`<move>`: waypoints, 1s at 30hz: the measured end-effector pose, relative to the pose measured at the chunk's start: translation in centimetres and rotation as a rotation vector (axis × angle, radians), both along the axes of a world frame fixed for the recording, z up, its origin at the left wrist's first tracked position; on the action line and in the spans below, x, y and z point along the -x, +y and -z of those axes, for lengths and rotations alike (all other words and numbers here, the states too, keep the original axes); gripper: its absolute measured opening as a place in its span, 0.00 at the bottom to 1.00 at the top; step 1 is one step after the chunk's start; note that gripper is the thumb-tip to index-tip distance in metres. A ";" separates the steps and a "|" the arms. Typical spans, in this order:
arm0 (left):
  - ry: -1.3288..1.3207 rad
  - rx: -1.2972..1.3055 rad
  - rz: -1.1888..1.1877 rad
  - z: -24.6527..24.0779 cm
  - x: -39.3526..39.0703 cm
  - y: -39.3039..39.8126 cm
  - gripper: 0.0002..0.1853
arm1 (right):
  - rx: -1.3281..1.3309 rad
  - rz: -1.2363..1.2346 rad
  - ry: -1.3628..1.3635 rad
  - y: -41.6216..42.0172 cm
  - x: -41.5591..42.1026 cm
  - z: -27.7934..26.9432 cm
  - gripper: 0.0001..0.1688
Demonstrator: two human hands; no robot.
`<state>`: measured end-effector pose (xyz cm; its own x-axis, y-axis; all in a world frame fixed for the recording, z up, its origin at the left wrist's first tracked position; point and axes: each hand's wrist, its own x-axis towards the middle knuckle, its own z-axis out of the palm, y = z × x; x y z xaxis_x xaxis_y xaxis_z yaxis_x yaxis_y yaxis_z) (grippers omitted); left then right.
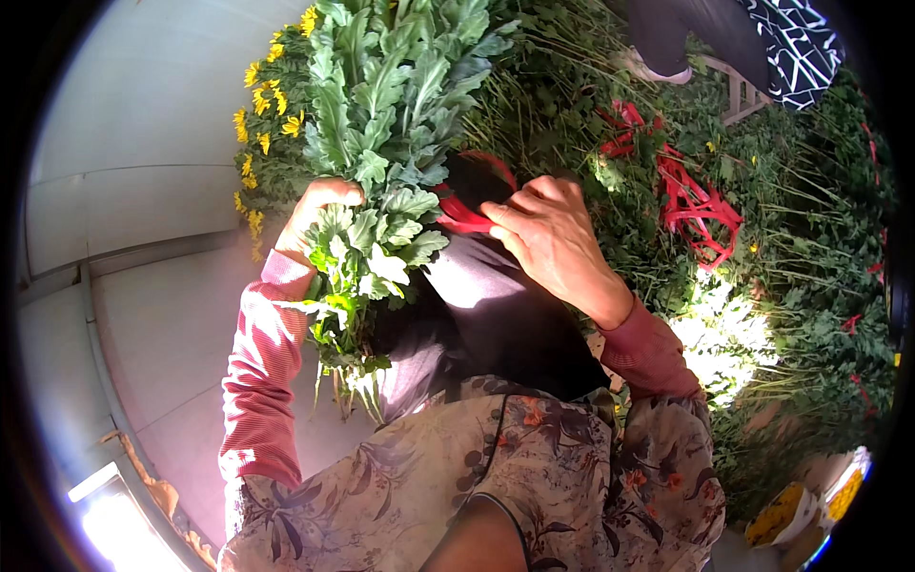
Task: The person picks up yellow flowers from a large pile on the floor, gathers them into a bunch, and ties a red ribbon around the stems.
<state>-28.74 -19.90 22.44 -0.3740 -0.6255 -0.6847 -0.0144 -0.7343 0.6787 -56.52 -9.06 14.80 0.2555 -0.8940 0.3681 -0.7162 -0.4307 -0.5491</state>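
A thick bunch of leafy green chrysanthemum stems [386,243] lies over my lap, its cut ends pointing down towards me. My left hand [318,211] grips the bunch from its left side, with the thumb over the leaves. To the right of the bunch, my right hand [547,236] pinches a red plastic ribbon [465,218] between thumb and fingers. The ribbon curves in a loop towards the stems; its course behind the leaves is hidden. Yellow chrysanthemum blooms [257,136] show at the upper left, beside the bunch.
Cut leafy stems [808,279] cover the floor on the right, with tangled red ribbon [697,207] on them. Another person's dark-clothed leg [661,36] is at the top right near a small stool [736,89]. A pale wall panel [143,207] stands on the left; yellow flowers [779,511] lie lower right.
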 end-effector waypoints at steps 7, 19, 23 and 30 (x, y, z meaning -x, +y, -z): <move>0.057 -0.006 -0.165 -0.2 0.5 0.6 0.12 | 0.211 0.104 -0.166 -1.5 -3.1 0.7 0.20; -0.036 0.325 -0.218 4.9 -9.7 -0.7 0.10 | -0.316 0.128 -1.174 -2.9 -2.3 2.8 0.06; -0.024 0.382 -0.250 7.5 -11.7 -1.2 0.10 | -0.304 0.079 -0.917 -3.5 -4.2 0.5 0.08; 0.104 0.219 -0.120 0.2 -0.2 1.3 0.08 | -0.310 -0.091 -0.620 -2.8 -8.8 1.5 0.04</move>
<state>-28.56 -18.65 22.20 -0.3496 -0.7983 -0.4904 0.1415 -0.5624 0.8146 -47.68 -11.83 13.30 0.1598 -0.9663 0.2017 -0.1995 -0.2317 -0.9521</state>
